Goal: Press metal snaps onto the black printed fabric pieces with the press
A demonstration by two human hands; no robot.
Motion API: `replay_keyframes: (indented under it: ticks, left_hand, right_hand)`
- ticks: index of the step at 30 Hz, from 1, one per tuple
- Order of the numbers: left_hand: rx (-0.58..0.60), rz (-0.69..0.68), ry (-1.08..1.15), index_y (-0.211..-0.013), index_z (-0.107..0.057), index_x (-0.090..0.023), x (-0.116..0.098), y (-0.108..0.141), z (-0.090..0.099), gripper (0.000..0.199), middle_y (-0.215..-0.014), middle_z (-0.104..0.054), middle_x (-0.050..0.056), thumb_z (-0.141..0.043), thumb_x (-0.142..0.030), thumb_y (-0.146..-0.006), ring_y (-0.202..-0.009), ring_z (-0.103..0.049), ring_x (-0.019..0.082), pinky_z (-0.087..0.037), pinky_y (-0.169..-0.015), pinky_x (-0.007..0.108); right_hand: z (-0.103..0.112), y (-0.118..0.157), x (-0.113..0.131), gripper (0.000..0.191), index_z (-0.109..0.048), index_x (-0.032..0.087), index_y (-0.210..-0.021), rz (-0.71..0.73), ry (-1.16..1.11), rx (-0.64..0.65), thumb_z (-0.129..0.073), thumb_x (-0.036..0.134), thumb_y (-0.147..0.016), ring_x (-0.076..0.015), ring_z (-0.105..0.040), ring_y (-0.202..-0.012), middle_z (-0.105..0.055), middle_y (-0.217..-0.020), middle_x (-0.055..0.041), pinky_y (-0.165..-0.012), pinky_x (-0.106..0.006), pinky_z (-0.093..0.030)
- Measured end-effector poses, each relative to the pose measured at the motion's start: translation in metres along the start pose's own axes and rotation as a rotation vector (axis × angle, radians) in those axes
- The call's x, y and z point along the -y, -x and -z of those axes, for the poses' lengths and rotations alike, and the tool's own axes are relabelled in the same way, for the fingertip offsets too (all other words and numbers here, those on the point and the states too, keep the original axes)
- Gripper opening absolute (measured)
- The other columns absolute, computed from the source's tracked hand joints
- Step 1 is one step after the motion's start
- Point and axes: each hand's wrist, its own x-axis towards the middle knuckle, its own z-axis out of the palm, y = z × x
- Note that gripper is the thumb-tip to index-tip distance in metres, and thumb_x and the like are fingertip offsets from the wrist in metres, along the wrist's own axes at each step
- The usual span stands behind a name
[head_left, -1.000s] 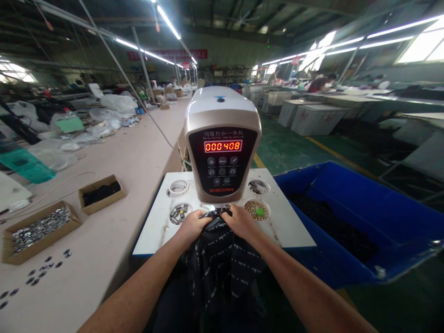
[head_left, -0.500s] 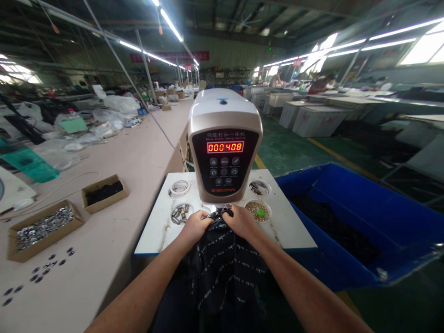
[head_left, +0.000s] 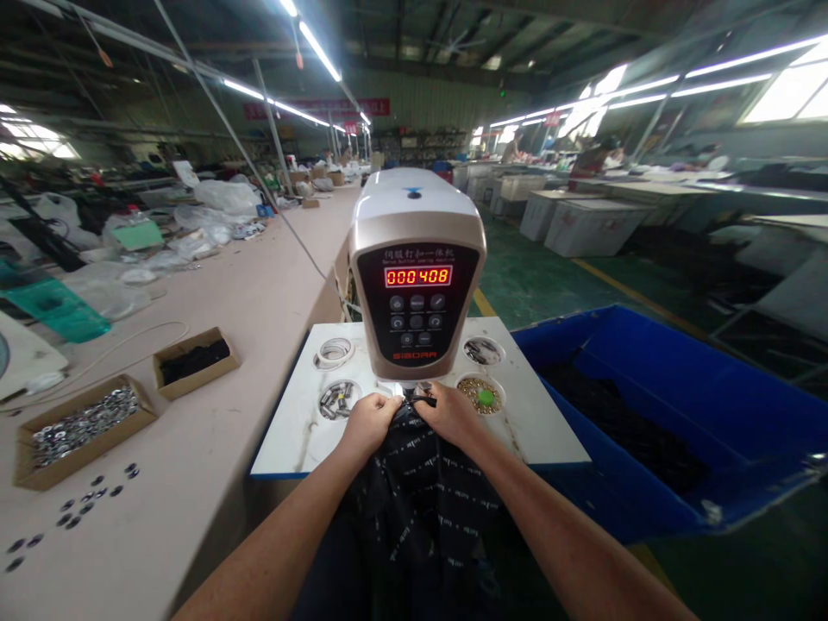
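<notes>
On my remote feed, the cloth's gathered edge was at the underside of the machine [head_left: 417, 259], the rest of the cloth [head_left: 417, 483] hanging in front of it. The left hand [head_left: 373, 423] and right hand [head_left: 451, 416], either side of the machine's lower tip, had thumbs and fingers clamped on that edge. I judged the fingertips most at risk: so close beneath the machine, an inward slip could get one nipped. Uneven pull could skew the cloth, or a stray fold catch double. Right of the machine's tip, gold bits [head_left: 467, 398] could scatter if knocked.
</notes>
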Motion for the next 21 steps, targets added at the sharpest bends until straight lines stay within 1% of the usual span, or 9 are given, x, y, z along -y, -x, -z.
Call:
replay_keyframes:
  ticks: [3,7,10,12,16,21]
  left_hand:
    - [-0.027,0.009,-0.019,-0.068,-0.062,-0.019,0.003,-0.003,-0.004,0.037,-0.068,-0.065,0.003,-0.055,-0.052,-0.084,-0.072,-0.058,0.021,-0.036,-0.065,0.03]
    - [-0.045,-0.006,-0.041,-0.07,-0.063,-0.019,0.004,-0.004,-0.007,0.036,-0.071,-0.066,0.002,-0.055,-0.05,-0.085,-0.074,-0.059,0.02,-0.036,-0.065,0.03]
    - [-0.042,-0.017,-0.064,-0.071,-0.062,-0.019,0.004,-0.004,-0.006,0.035,-0.072,-0.067,0.003,-0.055,-0.049,-0.086,-0.074,-0.059,0.02,-0.036,-0.065,0.03]
    - [-0.037,-0.037,-0.086,-0.071,-0.062,-0.02,0.004,-0.004,-0.005,0.034,-0.073,-0.067,0.002,-0.055,-0.048,-0.088,-0.075,-0.06,0.02,-0.036,-0.066,0.029]
    - [-0.042,-0.078,-0.154,-0.073,-0.059,-0.021,0.003,0.0,-0.001,0.032,-0.075,-0.066,0.002,-0.055,-0.048,-0.09,-0.076,-0.058,0.02,-0.034,-0.067,0.029]
    - [-0.062,-0.095,-0.229,-0.075,-0.058,-0.023,0.0,0.005,0.001,0.031,-0.077,-0.065,0.003,-0.052,-0.049,-0.092,-0.076,-0.057,0.022,-0.03,-0.065,0.03]
  right_hand:
    - [0.002,0.001,-0.002,0.014,-0.068,0.023,-0.091,0.028,-0.046,0.011,-0.059,0.032,-0.086,-0.0213,-0.071,-0.082,-0.077,-0.085,-0.0032,-0.068,-0.027,-0.04]
    - [0.007,0.003,-0.004,0.017,-0.07,0.024,-0.1,0.07,-0.104,0.032,-0.061,0.031,-0.086,-0.0193,-0.071,-0.084,-0.078,-0.09,-0.0001,-0.072,-0.025,-0.043]
    - [0.011,0.005,-0.004,0.021,-0.07,0.023,-0.104,0.119,-0.145,0.053,-0.06,0.032,-0.088,-0.02,-0.071,-0.089,-0.078,-0.095,-0.0006,-0.077,-0.026,-0.045]
    - [0.012,0.006,-0.004,0.023,-0.071,0.023,-0.106,0.138,-0.164,0.069,-0.056,0.035,-0.093,-0.0202,-0.071,-0.09,-0.078,-0.095,-0.0014,-0.079,-0.026,-0.045]
    - [0.009,0.008,-0.001,0.03,-0.073,0.023,-0.106,0.074,-0.073,0.027,-0.05,0.042,-0.099,-0.0218,-0.072,-0.091,-0.079,-0.094,-0.0042,-0.076,-0.027,-0.044]
    - [0.003,0.008,0.0,0.03,-0.072,0.024,-0.111,0.054,0.003,0.012,-0.051,0.042,-0.101,-0.0217,-0.073,-0.093,-0.079,-0.097,-0.0053,-0.077,-0.026,-0.043]
